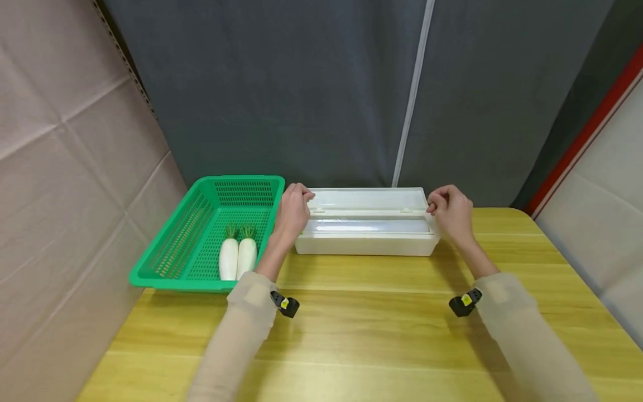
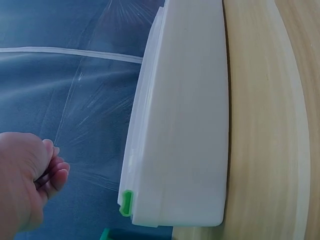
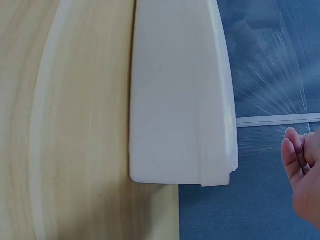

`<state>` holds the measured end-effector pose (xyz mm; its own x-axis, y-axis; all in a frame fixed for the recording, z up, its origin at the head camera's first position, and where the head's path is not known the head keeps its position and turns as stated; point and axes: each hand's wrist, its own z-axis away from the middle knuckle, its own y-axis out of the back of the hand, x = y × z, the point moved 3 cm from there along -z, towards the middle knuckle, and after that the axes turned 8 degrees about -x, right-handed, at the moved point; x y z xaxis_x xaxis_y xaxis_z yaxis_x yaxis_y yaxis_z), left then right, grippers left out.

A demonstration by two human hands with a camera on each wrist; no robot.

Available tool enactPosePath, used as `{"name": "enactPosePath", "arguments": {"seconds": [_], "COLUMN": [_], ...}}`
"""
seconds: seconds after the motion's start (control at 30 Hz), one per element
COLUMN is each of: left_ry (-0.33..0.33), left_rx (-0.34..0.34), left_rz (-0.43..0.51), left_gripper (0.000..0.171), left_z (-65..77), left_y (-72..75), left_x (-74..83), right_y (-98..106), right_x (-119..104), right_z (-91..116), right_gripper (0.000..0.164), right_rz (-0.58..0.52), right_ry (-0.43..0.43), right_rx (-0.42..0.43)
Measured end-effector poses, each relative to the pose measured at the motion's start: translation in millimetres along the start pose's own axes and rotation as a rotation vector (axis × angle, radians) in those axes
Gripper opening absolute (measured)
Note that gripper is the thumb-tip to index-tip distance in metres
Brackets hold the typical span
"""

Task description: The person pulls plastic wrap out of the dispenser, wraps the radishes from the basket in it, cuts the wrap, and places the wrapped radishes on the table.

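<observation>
A white cling film dispenser box (image 1: 366, 245) sits on the table with its lid (image 1: 369, 200) raised at the back and a roll (image 1: 366, 225) visible inside. Thin clear cling film (image 2: 90, 125) stretches up from the box, with creases fanning out towards both hands. At the box's left end, my left hand (image 1: 292, 209) pinches one corner of the film between thumb and fingers. My right hand (image 1: 452, 212) grips the other corner by the right end. Both hands are raised above the box, as the wrist views show.
On the left stands a green plastic basket (image 1: 201, 283), holding two white radishes (image 1: 238, 259) with trimmed green tops. The wooden table (image 1: 372, 335) extends in front of the box. A dark grey curtain (image 1: 301, 100) hangs close behind it.
</observation>
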<state>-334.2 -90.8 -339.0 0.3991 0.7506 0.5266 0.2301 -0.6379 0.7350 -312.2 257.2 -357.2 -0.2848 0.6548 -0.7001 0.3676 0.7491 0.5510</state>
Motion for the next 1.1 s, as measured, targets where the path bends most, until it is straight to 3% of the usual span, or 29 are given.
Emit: {"name": "enactPosePath", "arguments": {"seconds": [0.6, 1.1], "left_ry": [-0.083, -0.135], "left_rx": [0.029, 0.050], "left_rz": [0.016, 0.046], "left_gripper": [0.017, 0.019], "left_z": [-9.9, -20.4], "left_y": [28.6, 50.9], "left_x": [19.1, 32.0], "right_y": [21.7, 35.6], "right_x": [-21.7, -45.4], "right_z": [-13.7, -23.0], "right_gripper": [0.016, 0.018], "right_rz": [0.013, 0.001], "right_ry": [0.106, 0.122], "right_rx": [0.087, 0.132]}}
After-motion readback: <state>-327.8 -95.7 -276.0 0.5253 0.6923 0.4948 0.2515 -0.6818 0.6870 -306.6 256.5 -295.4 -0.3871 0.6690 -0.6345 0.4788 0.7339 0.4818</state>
